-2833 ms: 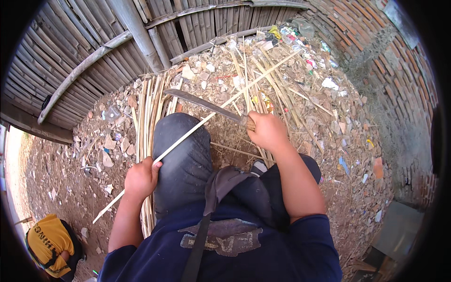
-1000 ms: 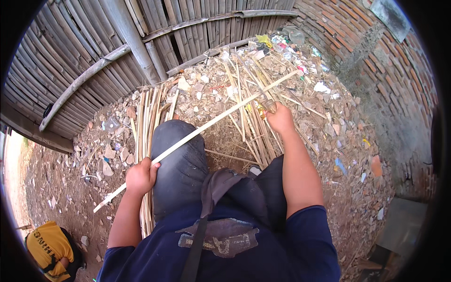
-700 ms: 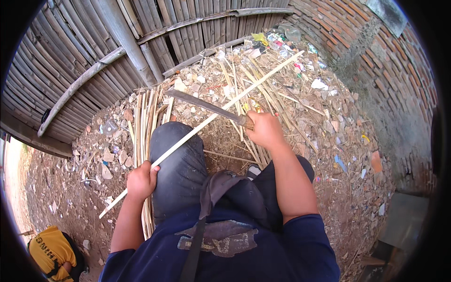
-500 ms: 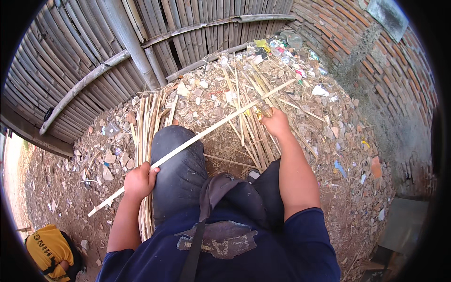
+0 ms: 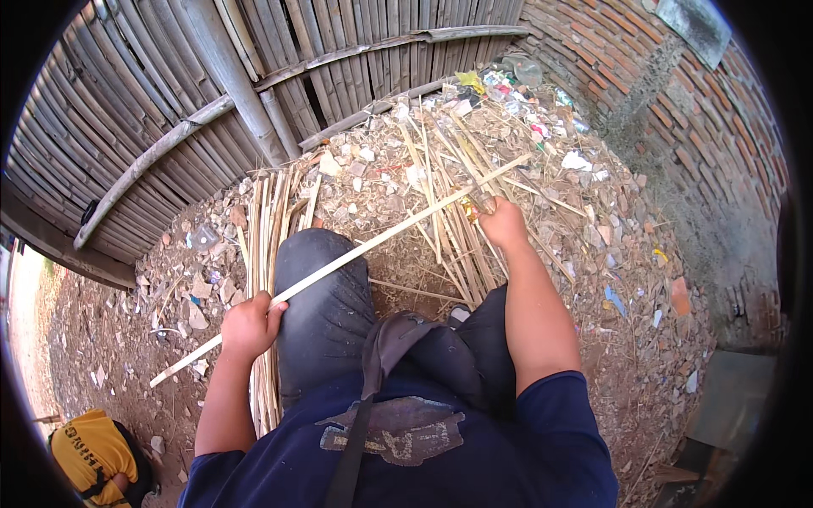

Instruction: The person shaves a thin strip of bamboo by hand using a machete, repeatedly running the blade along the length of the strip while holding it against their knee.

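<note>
A long pale bamboo strip [image 5: 381, 239] slants across me from lower left to upper right, over my raised left knee. My left hand [image 5: 248, 324] is closed around it near its lower end, the thumb along the top. My right hand [image 5: 506, 225] grips what looks like a long-bladed knife [image 5: 484, 203]. Its dark blade seems to point away from me against the strip's far part; where it ends among the loose sticks is hard to make out. Beside my left leg lies a bundle of split bamboo strips [image 5: 261, 224]. More strips [image 5: 461, 245] are heaped between my legs and beyond.
A bamboo wall [image 5: 356, 76] closes off the far side, a brick wall [image 5: 669, 110] the right. Rubble and litter [image 5: 542, 93] cover the ground. A person in a yellow top [image 5: 93, 453] is at lower left. A grey panel [image 5: 732, 398] stands at lower right.
The bamboo strip has slid slightly toward the lower left, with its far end lower. My right hand has shifted a little right and down; my left hand keeps its hold.
</note>
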The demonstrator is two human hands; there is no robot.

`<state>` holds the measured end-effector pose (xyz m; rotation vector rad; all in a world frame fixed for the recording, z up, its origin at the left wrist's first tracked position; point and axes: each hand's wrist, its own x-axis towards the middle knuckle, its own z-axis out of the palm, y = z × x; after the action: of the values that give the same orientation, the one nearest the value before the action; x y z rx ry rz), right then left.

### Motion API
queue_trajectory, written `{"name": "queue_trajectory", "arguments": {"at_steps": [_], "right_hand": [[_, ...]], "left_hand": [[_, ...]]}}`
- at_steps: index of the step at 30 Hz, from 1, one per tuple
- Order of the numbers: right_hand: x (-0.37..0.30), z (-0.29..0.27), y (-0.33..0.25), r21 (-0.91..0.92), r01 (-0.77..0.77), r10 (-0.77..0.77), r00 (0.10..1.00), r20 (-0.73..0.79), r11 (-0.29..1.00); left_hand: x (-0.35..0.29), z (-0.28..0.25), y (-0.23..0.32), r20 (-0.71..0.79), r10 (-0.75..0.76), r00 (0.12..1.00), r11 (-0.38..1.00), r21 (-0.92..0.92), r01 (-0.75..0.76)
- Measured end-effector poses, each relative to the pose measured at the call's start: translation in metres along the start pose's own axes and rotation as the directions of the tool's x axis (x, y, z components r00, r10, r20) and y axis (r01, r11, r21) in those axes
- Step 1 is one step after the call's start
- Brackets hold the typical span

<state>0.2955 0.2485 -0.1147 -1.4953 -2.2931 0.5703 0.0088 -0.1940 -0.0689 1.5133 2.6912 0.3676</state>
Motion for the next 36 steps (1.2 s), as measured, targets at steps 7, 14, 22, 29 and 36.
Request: {"name": "queue_trajectory", "arguments": {"at_steps": [7,14,22,29,36], "right_hand": [[-0.043,-0.036,-0.061,0.023,0.129,-0.131,0.979,0.154,0.991],[-0.050,-0.041,-0.065,-0.016,0.366,-0.347,0.895,0.281,0.931],[-0.055,-0.042,-0.068,0.021,0.353,-0.340,0.882,0.325,0.935],[-0.053,-0.045,-0.067,-0.060,0.374,-0.359,0.916,0.178,0.925],[-0.054,-0.046,-0.070,-0.112,0.343,-0.321,0.930,0.179,0.932]], "left_hand": [[-0.018,0.000,0.002,0.028,-0.043,0.999,0.994,-0.101,0.045],[-0.044,-0.015,-0.012,0.102,-0.091,0.991,0.982,-0.157,0.106],[-0.055,0.003,-0.014,-0.010,-0.115,0.993,0.988,-0.103,0.114],[-0.071,0.009,-0.024,-0.078,-0.114,0.990,0.993,-0.052,0.110],[-0.060,-0.011,-0.016,-0.166,0.006,0.986,0.994,-0.109,-0.025]]}}
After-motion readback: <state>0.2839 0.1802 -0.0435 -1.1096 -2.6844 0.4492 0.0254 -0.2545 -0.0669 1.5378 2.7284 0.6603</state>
